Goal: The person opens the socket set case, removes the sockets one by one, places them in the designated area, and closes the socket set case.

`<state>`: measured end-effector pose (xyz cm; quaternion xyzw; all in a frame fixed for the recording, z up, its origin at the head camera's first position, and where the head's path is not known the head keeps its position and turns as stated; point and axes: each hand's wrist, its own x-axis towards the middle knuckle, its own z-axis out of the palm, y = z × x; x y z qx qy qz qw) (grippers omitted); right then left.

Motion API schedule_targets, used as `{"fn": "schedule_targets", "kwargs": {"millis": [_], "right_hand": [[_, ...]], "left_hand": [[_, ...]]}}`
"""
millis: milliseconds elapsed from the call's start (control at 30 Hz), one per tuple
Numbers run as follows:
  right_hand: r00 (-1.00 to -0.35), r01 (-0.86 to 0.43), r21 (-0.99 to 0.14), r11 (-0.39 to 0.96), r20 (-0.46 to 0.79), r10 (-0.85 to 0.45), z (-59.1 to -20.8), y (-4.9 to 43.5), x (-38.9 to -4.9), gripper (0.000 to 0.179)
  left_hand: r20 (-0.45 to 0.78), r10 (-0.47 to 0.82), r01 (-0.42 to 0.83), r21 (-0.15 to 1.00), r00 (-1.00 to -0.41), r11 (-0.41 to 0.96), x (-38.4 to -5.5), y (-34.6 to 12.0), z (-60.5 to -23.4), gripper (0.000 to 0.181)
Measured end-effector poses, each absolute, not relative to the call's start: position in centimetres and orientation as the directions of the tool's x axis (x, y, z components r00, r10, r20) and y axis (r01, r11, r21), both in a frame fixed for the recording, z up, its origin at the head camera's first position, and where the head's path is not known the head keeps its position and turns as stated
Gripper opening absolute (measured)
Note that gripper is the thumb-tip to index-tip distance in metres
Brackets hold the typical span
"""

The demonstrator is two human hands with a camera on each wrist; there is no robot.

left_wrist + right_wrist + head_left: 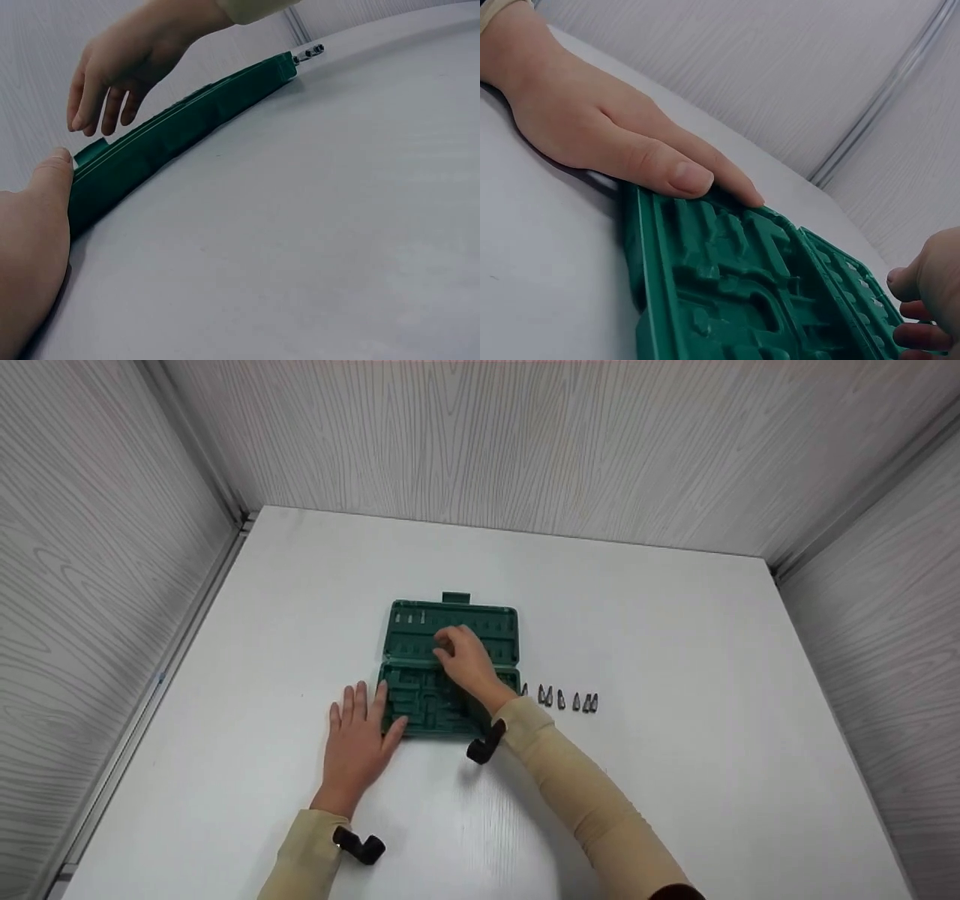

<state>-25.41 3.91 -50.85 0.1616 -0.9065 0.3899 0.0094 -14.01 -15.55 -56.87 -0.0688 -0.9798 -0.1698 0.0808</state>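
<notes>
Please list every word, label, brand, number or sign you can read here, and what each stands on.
No text can be read in any view.
Green case: no legible lettering on the parts that show.
Metal bits beside it: too small to tell whether they are marked.
Pale pieces in the case: likewise too small.

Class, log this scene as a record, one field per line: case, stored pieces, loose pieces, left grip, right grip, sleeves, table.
Case: green, lying open
Stored pieces: three, silver, at the left of the far half's top row
Loose pieces: at least seven, in a rough row right of the case
Left grip: fingers straight, at the case's left side
Right grip: over the far half, fingers loosely bent, no piece seen in it
Sleeves: beige
Table: white
</notes>
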Motion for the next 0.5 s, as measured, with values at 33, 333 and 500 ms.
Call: {"fn": "schedule_targets", "kwargs": {"millis": [33, 333, 500], "right_hand": [[-0.947, -0.302, -0.698, 0.649, 0.144, -0.286, -50.8, 3.7, -25.7, 0.023], [-0.940, -0.310, -0.659, 0.685, 0.103, -0.326, -51.7, 2.3, -27.8, 0.032], [-0.946, -0.296, -0.701, 0.648, 0.123, -0.299, -52.0, 1.5, -28.6, 0.029]], "left_hand": [[0.184, 0.105, 0.161, 0.322, -0.977, 0.933, -14.0, -15.5, -56.9, 0.076], [0.202, 0.105, 0.167, 0.318, -0.974, 0.933, -13.4, -15.5, -56.9, 0.075], [0.190, 0.104, 0.162, 0.319, -0.976, 0.934, -13.2, -15.7, -57.1, 0.075]]}}
